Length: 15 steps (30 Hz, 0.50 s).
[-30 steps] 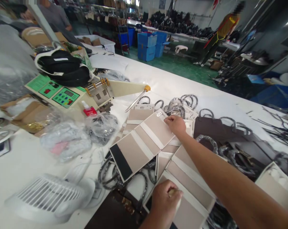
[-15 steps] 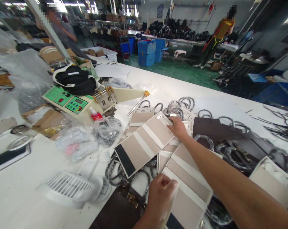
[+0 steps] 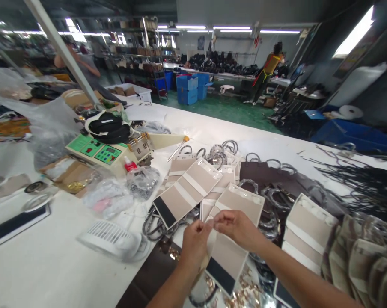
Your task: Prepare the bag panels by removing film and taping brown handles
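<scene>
My left hand (image 3: pixel 196 241) is closed in a pinch, its fingertips meeting those of my right hand (image 3: pixel 233 226), which is also pinched. Whatever lies between the fingertips is too small or hidden to make out. Both hands are above a beige flat piece (image 3: pixel 229 256) with white strips and a black end band; they cover part of it. Up and to the left lies a similar beige piece (image 3: pixel 184 190), overlapping others. Plastic-wrapped loop handles (image 3: pixel 156 222) stick out around the pile. A dark brown bag (image 3: pixel 148 273) is beneath my left forearm.
Loose gold-coloured metal parts (image 3: pixel 249 284) lie below my right wrist. On the left stand a white fan-like device (image 3: pixel 111 239) and a machine with green panels (image 3: pixel 95 149). More beige pieces (image 3: pixel 309 226) are stacked at right. Beyond the table, a person (image 3: pixel 267 70) stands.
My right hand has come back from the upper beige piece to meet my left hand. My left hand has shifted slightly up and left. The camera view has tilted up and turned right.
</scene>
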Motion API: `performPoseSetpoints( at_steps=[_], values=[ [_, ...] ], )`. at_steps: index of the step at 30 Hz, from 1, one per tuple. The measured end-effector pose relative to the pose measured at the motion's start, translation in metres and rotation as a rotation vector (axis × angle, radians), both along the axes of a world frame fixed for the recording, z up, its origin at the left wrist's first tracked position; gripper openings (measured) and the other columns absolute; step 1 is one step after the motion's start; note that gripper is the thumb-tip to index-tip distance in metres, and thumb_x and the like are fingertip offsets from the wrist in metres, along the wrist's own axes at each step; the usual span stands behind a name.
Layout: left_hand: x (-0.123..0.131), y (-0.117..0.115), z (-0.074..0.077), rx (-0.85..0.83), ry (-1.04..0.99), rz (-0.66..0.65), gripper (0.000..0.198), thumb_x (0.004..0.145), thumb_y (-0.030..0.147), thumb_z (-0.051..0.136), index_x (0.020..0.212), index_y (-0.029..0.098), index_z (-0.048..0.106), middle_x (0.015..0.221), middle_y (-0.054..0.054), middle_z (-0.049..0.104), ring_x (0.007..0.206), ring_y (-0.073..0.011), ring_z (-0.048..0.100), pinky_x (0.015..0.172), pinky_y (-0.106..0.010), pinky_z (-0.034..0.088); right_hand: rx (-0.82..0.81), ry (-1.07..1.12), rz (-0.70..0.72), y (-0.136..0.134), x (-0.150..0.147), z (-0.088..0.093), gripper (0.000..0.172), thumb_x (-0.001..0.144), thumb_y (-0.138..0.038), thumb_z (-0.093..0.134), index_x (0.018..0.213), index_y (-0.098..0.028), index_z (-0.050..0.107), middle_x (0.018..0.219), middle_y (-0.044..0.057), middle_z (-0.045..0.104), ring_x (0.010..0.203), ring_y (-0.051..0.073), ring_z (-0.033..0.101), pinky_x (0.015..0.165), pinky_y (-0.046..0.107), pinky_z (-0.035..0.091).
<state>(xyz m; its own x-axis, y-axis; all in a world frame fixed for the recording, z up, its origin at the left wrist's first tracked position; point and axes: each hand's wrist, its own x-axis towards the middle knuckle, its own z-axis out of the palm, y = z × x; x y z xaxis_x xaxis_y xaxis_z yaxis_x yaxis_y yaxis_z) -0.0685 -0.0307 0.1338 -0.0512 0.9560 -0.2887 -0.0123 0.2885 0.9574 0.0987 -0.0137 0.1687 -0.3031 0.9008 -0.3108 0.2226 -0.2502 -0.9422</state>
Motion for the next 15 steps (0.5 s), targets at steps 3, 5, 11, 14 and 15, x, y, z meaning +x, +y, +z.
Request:
performPoseSetpoints(
  at_steps=[3,5,11,14,15],
  values=[
    [-0.007,-0.011,0.015,0.253,0.221,-0.153,0.027,0.082,0.040,0.071,0.100,0.019,0.073,0.096,-0.007,0.075,0.093,-0.0255,0.067,0.089,-0.040,0.053,0.060,-0.038,-0.061,-0.013,0.000,0.017,0.029,0.081,-0.047,0.075,0.084,-0.018,0.073,0.069,-0.001,0.065,0.063,0.014,0.052,0.057,0.026,0.038],
    [-0.013,-0.016,0.026,0.448,0.367,-0.253,0.047,0.080,0.028,0.072,0.126,0.025,0.068,0.123,-0.008,0.073,0.116,-0.0291,0.064,0.115,-0.052,0.038,0.082,-0.029,-0.064,-0.017,0.002,0.030,0.027,0.082,-0.045,0.074,0.085,-0.018,0.072,0.070,-0.001,0.066,0.064,0.014,0.054,0.060,0.026,0.040],
    [-0.015,-0.022,0.048,0.383,0.426,-0.273,0.028,0.082,0.022,0.068,0.108,0.025,0.077,0.108,-0.004,0.079,0.103,-0.0255,0.071,0.100,-0.041,0.050,0.212,-0.130,-0.017,-0.029,0.012,0.047,0.024,0.088,-0.045,0.068,0.086,-0.021,0.072,0.078,0.002,0.071,0.072,0.019,0.062,0.069,0.030,0.048],
    [-0.011,-0.020,0.051,0.266,0.381,-0.241,0.013,0.082,0.027,0.071,0.090,0.022,0.079,0.090,-0.002,0.079,0.084,-0.0221,0.071,0.080,-0.032,0.051,0.469,-0.358,-0.019,-0.027,0.016,0.048,0.016,0.091,-0.036,0.067,0.098,-0.023,0.072,0.092,0.004,0.072,0.083,0.021,0.065,0.080,0.034,0.050],
    [-0.010,-0.018,0.050,0.251,0.374,-0.237,0.010,0.082,0.028,0.071,0.085,0.022,0.078,0.084,-0.002,0.078,0.079,-0.0211,0.070,0.077,-0.031,0.049,0.565,-0.435,0.003,-0.023,0.017,0.049,0.018,0.091,-0.034,0.067,0.106,-0.024,0.070,0.099,0.005,0.071,0.088,0.021,0.065,0.083,0.035,0.049]
  ],
)
